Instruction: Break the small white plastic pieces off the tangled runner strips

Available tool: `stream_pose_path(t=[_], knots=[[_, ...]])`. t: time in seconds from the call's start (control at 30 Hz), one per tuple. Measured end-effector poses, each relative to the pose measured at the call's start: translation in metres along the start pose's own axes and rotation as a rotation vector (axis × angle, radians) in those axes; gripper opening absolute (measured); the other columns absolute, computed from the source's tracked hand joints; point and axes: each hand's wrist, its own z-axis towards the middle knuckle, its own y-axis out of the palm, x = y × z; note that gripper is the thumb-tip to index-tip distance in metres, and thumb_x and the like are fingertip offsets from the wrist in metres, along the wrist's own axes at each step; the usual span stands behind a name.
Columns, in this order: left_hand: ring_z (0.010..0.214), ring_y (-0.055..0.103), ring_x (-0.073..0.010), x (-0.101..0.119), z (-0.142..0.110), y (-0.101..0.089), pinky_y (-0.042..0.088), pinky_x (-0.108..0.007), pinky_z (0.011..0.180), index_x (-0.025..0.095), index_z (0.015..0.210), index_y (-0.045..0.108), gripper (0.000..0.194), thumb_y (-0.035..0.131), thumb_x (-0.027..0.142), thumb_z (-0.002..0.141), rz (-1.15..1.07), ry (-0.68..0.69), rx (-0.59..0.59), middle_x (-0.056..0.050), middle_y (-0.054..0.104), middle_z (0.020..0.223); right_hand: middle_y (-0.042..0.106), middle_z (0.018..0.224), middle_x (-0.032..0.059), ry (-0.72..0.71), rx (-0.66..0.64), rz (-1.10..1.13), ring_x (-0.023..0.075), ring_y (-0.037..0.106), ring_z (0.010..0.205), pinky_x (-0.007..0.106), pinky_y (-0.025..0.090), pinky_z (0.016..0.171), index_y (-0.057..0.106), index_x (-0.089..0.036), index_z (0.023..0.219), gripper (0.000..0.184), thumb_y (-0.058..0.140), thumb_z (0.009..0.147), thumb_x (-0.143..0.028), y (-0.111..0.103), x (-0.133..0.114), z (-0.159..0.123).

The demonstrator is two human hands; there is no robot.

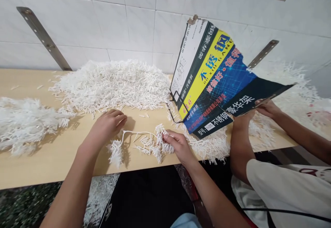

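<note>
My left hand (107, 126) rests on the wooden table (38, 155), fingers curled down over the end of a white plastic strand with small sticks on it (134, 136). My right hand (176, 145) pinches a bunch of those white sticks (161, 140) near the table's front edge. A small clump (115, 152) hangs off the strand between my hands.
A big heap of white sticks (113, 85) lies behind my hands, another heap (23, 121) at the left. At my right, another person's hands (266, 109) hold a printed cardboard sheet (214, 80) upright over more sticks (297, 93). White tiled wall behind.
</note>
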Motion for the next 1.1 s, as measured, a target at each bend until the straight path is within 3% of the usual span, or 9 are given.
stream_pose_path(t=[0.07, 0.17, 0.3, 0.4, 0.53, 0.7, 0.8, 0.9, 1.1], knots=[[0.117, 0.062, -0.0337, 0.036, 0.001, -0.010, 0.045, -0.051, 0.099, 0.025, 0.091, 0.073, 0.025, 0.049, 0.030, 0.098, 0.028, -0.047, 0.196, -0.011, 0.074, 0.114, 0.063, 0.079, 0.0032, -0.018, -0.035, -0.064, 0.0199, 0.056, 0.080, 0.029, 0.045, 0.077, 0.071, -0.019, 0.076, 0.031, 0.066, 0.092, -0.045, 0.004, -0.002, 0.000], [0.106, 0.065, -0.0290, 0.101, -0.006, -0.003, 0.050, -0.047, 0.094, 0.025, 0.100, 0.067, 0.019, 0.049, 0.029, 0.099, -0.236, -0.198, 0.408, -0.009, 0.072, 0.106, 0.065, 0.080, 0.0027, -0.017, -0.060, -0.103, 0.0196, 0.057, 0.079, 0.029, 0.045, 0.075, 0.073, -0.018, 0.082, 0.032, 0.064, 0.094, -0.046, 0.010, -0.003, 0.000], [0.095, 0.067, -0.0244, 0.139, -0.021, 0.041, 0.052, -0.038, 0.084, 0.024, 0.106, 0.058, 0.019, 0.051, 0.040, 0.101, -0.656, -0.483, 0.334, -0.009, 0.069, 0.104, 0.067, 0.083, 0.0031, 0.006, -0.072, -0.095, 0.0204, 0.060, 0.082, 0.029, 0.047, 0.076, 0.074, -0.018, 0.087, 0.033, 0.061, 0.097, -0.047, 0.014, -0.001, -0.002], [0.091, 0.066, -0.0245, 0.126, -0.027, 0.063, 0.049, -0.035, 0.080, 0.022, 0.105, 0.061, 0.026, 0.054, 0.047, 0.099, -0.728, -0.431, 0.108, -0.008, 0.070, 0.100, 0.070, 0.085, 0.0042, 0.009, -0.069, -0.093, 0.0220, 0.063, 0.086, 0.030, 0.050, 0.079, 0.073, -0.019, 0.088, 0.036, 0.057, 0.099, -0.050, 0.012, 0.001, -0.001], [0.066, 0.053, -0.0179, 0.096, -0.029, 0.059, 0.038, -0.029, 0.063, 0.020, 0.069, 0.054, 0.041, 0.054, 0.048, 0.098, -0.645, -0.275, -0.080, -0.001, 0.058, 0.067, 0.071, 0.078, 0.0052, 0.044, -0.159, -0.194, 0.0207, 0.066, 0.075, 0.029, 0.050, 0.068, 0.074, -0.019, 0.083, 0.043, 0.053, 0.100, -0.053, 0.010, -0.003, 0.016], [0.054, 0.035, -0.0120, 0.068, -0.037, 0.043, 0.024, -0.027, 0.054, 0.019, 0.062, 0.048, 0.044, 0.055, 0.047, 0.096, -0.657, -0.426, -0.051, 0.004, 0.036, 0.055, 0.066, 0.063, 0.0011, -0.088, -0.455, -0.463, 0.0143, 0.059, 0.060, 0.024, 0.041, 0.059, 0.074, -0.019, 0.076, 0.033, 0.062, 0.096, -0.043, 0.022, -0.018, 0.063], [0.053, 0.032, -0.0110, 0.059, -0.041, 0.043, 0.021, -0.027, 0.053, 0.019, 0.063, 0.048, 0.044, 0.055, 0.047, 0.096, -0.702, -0.527, -0.012, 0.005, 0.032, 0.056, 0.063, 0.060, 0.0003, -0.004, -0.550, -0.373, 0.0132, 0.055, 0.056, 0.024, 0.038, 0.055, 0.073, -0.018, 0.073, 0.028, 0.064, 0.090, -0.038, 0.032, -0.016, 0.090], [0.053, 0.034, -0.0108, 0.058, -0.041, 0.047, 0.022, -0.027, 0.053, 0.019, 0.062, 0.044, 0.044, 0.054, 0.046, 0.096, -0.700, -0.546, 0.000, 0.005, 0.032, 0.055, 0.056, 0.053, -0.0011, 0.092, -0.443, -0.201, 0.0112, 0.045, 0.048, 0.024, 0.031, 0.049, 0.072, -0.017, 0.066, 0.027, 0.066, 0.083, -0.038, 0.037, -0.004, 0.102], [0.052, 0.035, -0.0115, 0.061, -0.036, 0.051, 0.021, -0.028, 0.054, 0.020, 0.059, 0.036, 0.048, 0.056, 0.047, 0.094, -0.687, -0.570, -0.012, 0.005, 0.033, 0.052, 0.051, 0.052, -0.0006, -0.027, -0.164, -0.150, 0.0120, 0.041, 0.053, 0.027, 0.028, 0.052, 0.064, -0.018, 0.054, 0.034, 0.064, 0.082, -0.038, 0.041, 0.003, 0.092]])
